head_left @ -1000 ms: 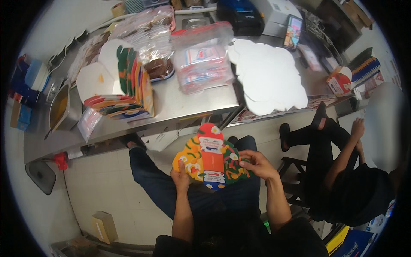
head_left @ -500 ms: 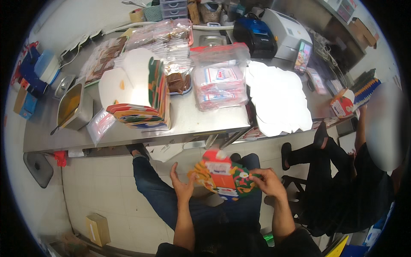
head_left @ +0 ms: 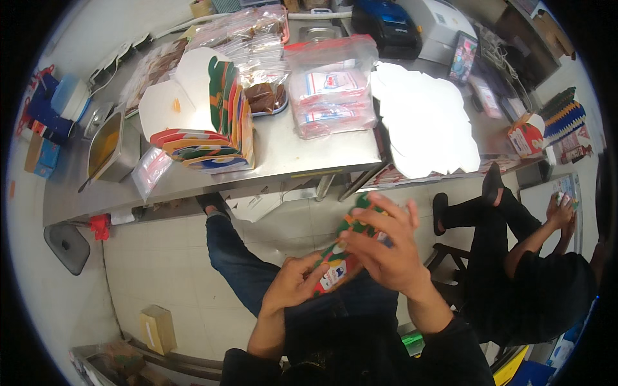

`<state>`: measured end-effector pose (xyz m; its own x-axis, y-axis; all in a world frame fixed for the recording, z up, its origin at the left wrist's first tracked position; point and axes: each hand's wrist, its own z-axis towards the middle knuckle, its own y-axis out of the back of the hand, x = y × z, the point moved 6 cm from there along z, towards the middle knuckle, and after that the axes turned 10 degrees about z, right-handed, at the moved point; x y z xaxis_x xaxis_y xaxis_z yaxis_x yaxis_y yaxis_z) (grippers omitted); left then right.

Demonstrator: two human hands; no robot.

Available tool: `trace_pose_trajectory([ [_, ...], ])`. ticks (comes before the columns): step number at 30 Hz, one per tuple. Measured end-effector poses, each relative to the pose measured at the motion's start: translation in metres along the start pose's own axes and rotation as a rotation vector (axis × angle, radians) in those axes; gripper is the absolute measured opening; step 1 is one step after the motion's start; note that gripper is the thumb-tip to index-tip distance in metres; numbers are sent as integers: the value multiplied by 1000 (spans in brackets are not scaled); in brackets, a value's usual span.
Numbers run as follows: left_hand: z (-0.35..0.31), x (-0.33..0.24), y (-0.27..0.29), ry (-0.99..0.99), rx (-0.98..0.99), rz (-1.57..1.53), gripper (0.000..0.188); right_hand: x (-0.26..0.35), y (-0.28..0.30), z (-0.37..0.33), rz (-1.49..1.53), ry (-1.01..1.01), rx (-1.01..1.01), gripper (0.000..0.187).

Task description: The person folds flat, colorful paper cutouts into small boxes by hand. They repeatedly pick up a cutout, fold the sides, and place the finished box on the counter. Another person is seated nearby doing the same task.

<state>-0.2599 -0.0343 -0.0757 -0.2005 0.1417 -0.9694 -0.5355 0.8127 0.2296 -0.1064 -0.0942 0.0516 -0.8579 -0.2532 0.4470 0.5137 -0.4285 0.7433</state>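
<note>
Above my lap is a colourful printed cardboard food box [head_left: 333,275], tilted and partly hidden behind my fingers. My left hand [head_left: 290,283] grips its lower left end, thumb along the printed side. Around the upper right part curl the fingers of my right hand [head_left: 394,248], some pressing on the green panel. On the steel table [head_left: 309,153] ahead stands a nested row of similar open boxes [head_left: 199,145] with white insides. A stack of flat white box blanks [head_left: 428,122] overhangs the table's front edge to the right.
Near the nested boxes lie a clear zip bag of packets [head_left: 331,96] and sachets of brown sauce [head_left: 264,98]. A steel pan [head_left: 119,148] stands at left. Behind are a printer [head_left: 386,32] and a propped phone [head_left: 463,58]. A co-worker [head_left: 528,283] sits at right, hands on something small.
The box has gone from flat and face-up to folded and tilted. My left hand has closed on its end, and my right hand has moved up over it. The view has shifted slightly.
</note>
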Motion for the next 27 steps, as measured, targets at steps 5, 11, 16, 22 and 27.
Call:
trace_pose_trajectory([
  [5, -20, 28, -16, 131, -182, -646, 36, -19, -43, -39, 359, -240, 79, 63],
  [11, -31, 45, -38, 164, -89, -906, 40, -20, -71, -56, 504, -219, 121, 57],
  [16, -35, 45, -44, 52, 5, -1130, 50, -26, -74, -66, 544, -177, 104, 54],
  [22, -45, 60, -65, -1, 51, -1332, 63, -22, -70, -68, 621, -193, 124, 54],
  [27, -49, 64, -80, 150, 6, -1307, 93, -23, -75, -75, 638, -212, 71, 43],
])
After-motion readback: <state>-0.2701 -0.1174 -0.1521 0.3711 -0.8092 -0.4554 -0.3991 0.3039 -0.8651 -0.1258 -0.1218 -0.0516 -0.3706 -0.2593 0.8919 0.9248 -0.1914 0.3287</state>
